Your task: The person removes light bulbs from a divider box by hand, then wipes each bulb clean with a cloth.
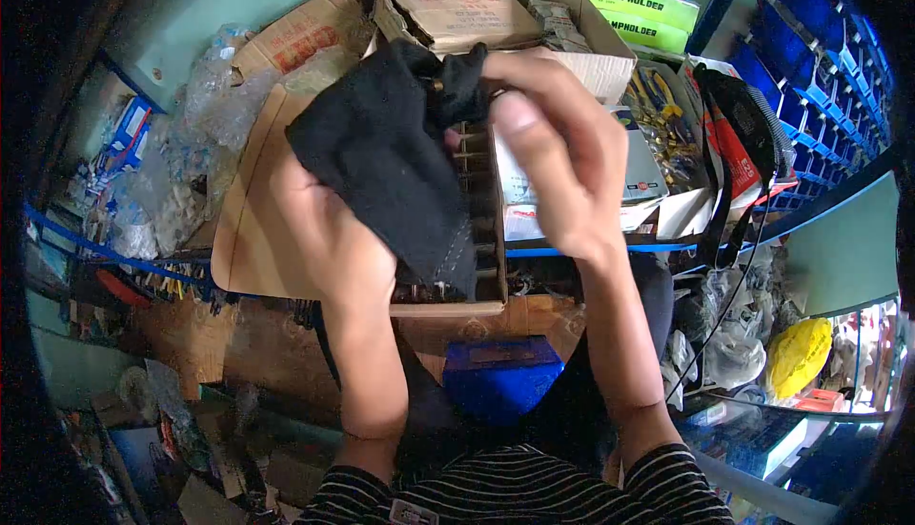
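A black cloth (391,168) hangs between my two hands, over an open cardboard box (448,310). My left hand (338,239) holds it from beneath on the left side, its fingers mostly hidden behind the fabric. With thumb and forefinger, my right hand (567,158) grips a bunched fold at the top right of the cloth. A small brass-coloured bit shows beside that fold, too small to name. Inside the box, past the cloth's right edge, a row of narrow slots (484,201) is partly visible.
Behind stands a larger carton (472,15). Green lampholder boxes (639,15) are at the back right, near a tray of metal parts (667,125). Clear plastic bags (205,115) pile up at left. Blue bins (810,77) line the right wall. A blue box (503,373) sits below.
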Tool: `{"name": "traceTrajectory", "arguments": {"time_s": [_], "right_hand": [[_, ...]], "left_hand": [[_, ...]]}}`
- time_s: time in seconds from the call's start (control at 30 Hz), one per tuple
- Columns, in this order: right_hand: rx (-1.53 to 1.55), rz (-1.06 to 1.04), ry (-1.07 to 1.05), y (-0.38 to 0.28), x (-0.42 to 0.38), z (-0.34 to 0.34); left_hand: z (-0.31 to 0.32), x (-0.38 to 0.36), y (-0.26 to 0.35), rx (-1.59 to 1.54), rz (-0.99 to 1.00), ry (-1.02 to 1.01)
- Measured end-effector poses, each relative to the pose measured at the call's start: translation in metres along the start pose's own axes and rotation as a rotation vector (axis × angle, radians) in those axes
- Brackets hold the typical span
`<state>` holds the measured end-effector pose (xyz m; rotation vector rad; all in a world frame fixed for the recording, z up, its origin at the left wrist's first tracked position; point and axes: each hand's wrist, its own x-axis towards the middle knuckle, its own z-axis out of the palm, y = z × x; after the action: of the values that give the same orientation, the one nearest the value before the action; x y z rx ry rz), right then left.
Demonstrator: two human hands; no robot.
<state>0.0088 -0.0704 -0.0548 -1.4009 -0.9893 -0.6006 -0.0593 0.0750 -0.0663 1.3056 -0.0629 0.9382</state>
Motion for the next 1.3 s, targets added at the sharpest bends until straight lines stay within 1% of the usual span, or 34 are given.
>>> {"name": "traceTrajectory", "arguments": {"time_s": [0.07, 0.17, 0.2, 0.27, 0.37, 0.43, 0.47, 0.5, 0.6, 0.63, 0.67, 0.73, 0.77, 0.87, 0.97, 1.03, 1.07, 1.1, 1.13, 1.2, 1.3], "right_hand": [[0.033, 0.159, -0.008, -0.005, 0.001, -0.004], [0.129, 0.339, -0.03, -0.008, 0.001, 0.002], [0.118, 0.331, -0.047, -0.004, 0.001, 0.003], [0.2, 0.37, -0.041, -0.001, 0.0, 0.005], [0.153, 0.352, -0.043, 0.003, -0.002, 0.003], [0.188, 0.331, 0.017, 0.005, -0.001, 0.002], [0.205, 0.32, 0.047, 0.006, 0.0, 0.001], [0.211, 0.322, 0.033, 0.007, 0.001, -0.003], [0.271, 0.321, -0.044, 0.011, 0.0, -0.008], [0.292, 0.368, -0.059, 0.009, 0.0, -0.008], [0.279, 0.359, -0.06, 0.009, -0.001, -0.007], [0.252, 0.341, -0.063, 0.01, -0.002, -0.004], [0.219, 0.319, -0.072, 0.013, -0.003, -0.003], [0.225, 0.298, -0.031, 0.009, -0.002, 0.0], [0.125, 0.354, -0.056, 0.0, -0.001, 0.001], [0.073, 0.166, 0.008, 0.012, -0.002, 0.009], [0.074, 0.141, 0.014, 0.012, -0.002, 0.012], [0.075, 0.115, 0.02, 0.012, -0.002, 0.014], [0.076, 0.09, 0.026, 0.012, -0.002, 0.016], [0.114, 0.107, -0.029, 0.012, -0.003, 0.016], [0.089, 0.11, -0.2, 0.01, 0.0, 0.003]], "left_hand": [[-0.004, 0.006, 0.004, 0.108, 0.165, -0.131], [-0.001, 0.008, 0.012, 0.438, 0.28, -0.152], [0.0, 0.008, 0.011, 0.444, 0.273, -0.161], [0.001, 0.009, 0.008, 0.456, 0.258, -0.179], [0.001, 0.012, 0.01, 0.394, 0.296, -0.282], [-0.012, 0.006, 0.014, 0.307, 0.15, -0.314], [-0.015, 0.005, 0.016, 0.304, 0.111, -0.325], [-0.018, 0.005, 0.018, 0.303, 0.071, -0.336], [-0.02, 0.008, 0.03, 0.426, 0.047, -0.355], [-0.019, 0.01, 0.03, 0.444, 0.076, -0.368], [-0.018, 0.011, 0.029, 0.461, 0.105, -0.381], [-0.014, 0.018, 0.023, 0.446, 0.239, -0.416], [-0.017, 0.02, 0.023, 0.467, 0.231, -0.423], [-0.017, 0.014, 0.023, 0.243, 0.153, -0.36], [-0.009, 0.012, 0.023, 0.084, 0.04, -0.364], [-0.01, 0.016, 0.023, 0.206, -0.041, -0.379], [-0.011, 0.018, 0.023, 0.267, -0.083, -0.386], [-0.01, 0.019, 0.021, 0.255, -0.078, -0.403], [-0.01, 0.019, 0.016, 0.221, -0.029, -0.39], [-0.01, 0.018, 0.005, 0.154, 0.068, -0.364], [-0.01, 0.014, 0.009, 0.022, -0.031, -0.221]]}}
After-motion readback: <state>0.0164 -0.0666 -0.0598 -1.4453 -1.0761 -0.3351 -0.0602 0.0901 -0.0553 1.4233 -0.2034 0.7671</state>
